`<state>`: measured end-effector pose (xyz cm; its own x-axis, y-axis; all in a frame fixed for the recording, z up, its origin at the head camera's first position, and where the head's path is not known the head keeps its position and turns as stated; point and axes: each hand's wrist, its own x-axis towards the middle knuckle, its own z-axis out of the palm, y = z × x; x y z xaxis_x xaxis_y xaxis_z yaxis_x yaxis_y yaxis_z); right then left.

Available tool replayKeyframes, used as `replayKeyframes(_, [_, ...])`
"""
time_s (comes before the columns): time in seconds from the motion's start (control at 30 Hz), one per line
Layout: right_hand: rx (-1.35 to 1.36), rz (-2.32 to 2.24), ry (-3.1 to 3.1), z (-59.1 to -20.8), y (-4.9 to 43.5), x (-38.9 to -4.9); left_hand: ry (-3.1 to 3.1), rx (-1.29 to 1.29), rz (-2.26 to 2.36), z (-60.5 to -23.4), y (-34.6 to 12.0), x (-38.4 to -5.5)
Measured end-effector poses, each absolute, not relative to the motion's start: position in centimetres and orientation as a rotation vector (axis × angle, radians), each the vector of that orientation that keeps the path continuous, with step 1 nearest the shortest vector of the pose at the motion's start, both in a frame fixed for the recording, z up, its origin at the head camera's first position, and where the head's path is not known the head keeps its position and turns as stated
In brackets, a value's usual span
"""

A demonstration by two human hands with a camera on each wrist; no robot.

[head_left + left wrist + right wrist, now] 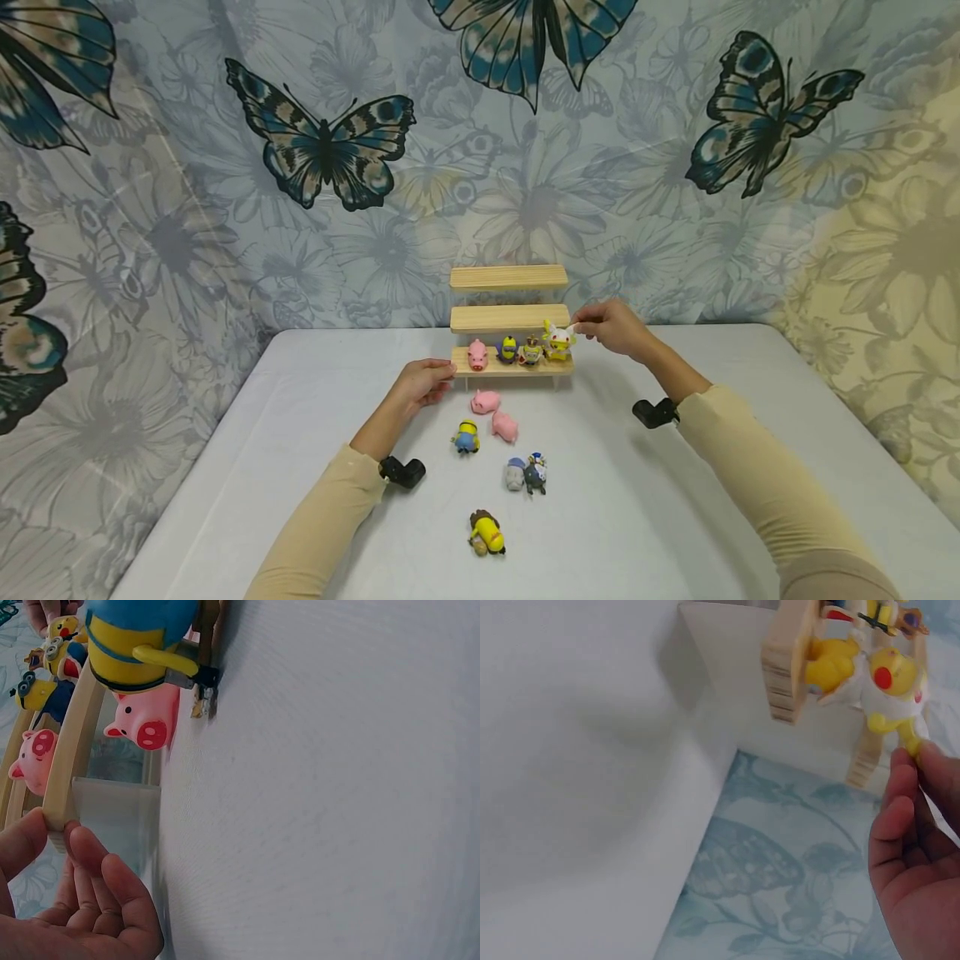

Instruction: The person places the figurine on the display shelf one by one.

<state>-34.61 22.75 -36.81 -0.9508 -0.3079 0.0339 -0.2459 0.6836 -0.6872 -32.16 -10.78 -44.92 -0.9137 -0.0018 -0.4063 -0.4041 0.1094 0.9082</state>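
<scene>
The left hand (422,383) pinches the near board (492,363) at left, probably to steady it, while the right hand (618,329) pinches the rightmost figure (558,343)

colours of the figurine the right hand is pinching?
The figurine is yellow and white, with red cheeks; right wrist view shows it best.

Yellow-and-white figure (558,343) at three-o'clock end of lowest tier, head up, right hand (617,327) pinching its slim yellow tip! Pale three-tier wooden shelf (502,317) standing level, left hand (424,383) gripping bottom plank at nine-o'clock end, thumb against fingers. Running from nine toward three on that plank: pink pig (477,356), goggled yellow-and-dark figure (507,351), crowned figure (531,352), right beside yellow-and-white one.
</scene>
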Motion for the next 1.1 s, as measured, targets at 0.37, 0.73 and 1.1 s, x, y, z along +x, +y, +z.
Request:
replayKeyframes(0.37, [-0.368,-1.173,2.78,-37.1,22.4,-34.7,2.075,-0.406,1.869,-44.9,-10.9,-32.2])
replayKeyframes(0.73, [-0.41,-1.04,2.737,-36.6,22.9,-34.8,2.077,-0.396,1.877,-45.0,-10.9,-32.2])
replayKeyframes(1.1, [-0.221,-0.905,2.826,-33.9,23.7,-33.3,2.064,-0.398,1.877,-44.8,-10.9,-32.3])
